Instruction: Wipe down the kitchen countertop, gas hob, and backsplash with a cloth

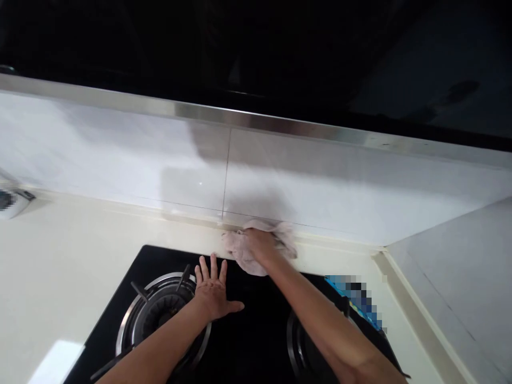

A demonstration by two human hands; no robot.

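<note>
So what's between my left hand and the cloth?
In the head view, only a narrow stretch of black cooktop and pale counter shows between your left hand and the cloth.

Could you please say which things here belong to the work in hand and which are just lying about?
In the work:
- right hand, holding a pale cloth
- left hand, spread on the black gas hob

Lying about:
- blue item at hob's right edge
- white object, far left

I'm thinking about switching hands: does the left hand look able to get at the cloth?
Likely yes: the left hand is empty and spread over the black gas cooktop, near the pale pink cloth, with nothing visible between them, though the right hand covers part of it.
</note>
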